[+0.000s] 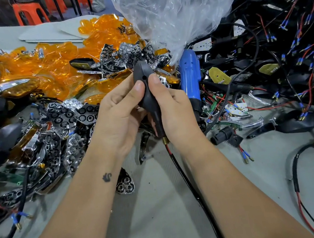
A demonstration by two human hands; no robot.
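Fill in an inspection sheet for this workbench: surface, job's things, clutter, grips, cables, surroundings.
surface: grey table, small dark specks on it.
job's things: black lamp housing, held upright, small hole facing the camera.
clutter: orange lenses, chrome reflectors, blue screwdriver, clear plastic bag.
grips: left hand and right hand both hold the lamp housing, thumbs on its front.
cables: black lead hangs from the lamp housing; tangled wires at right.
surroundings: orange stools behind the table.

Bare counter (162, 210) lies open near the viewer between the forearms. Amber lenses (54, 63) and chrome reflectors (66, 121) crowd the left, tangled wiring (289, 52) the right, a plastic bag (173, 7) probably blocks the far middle.
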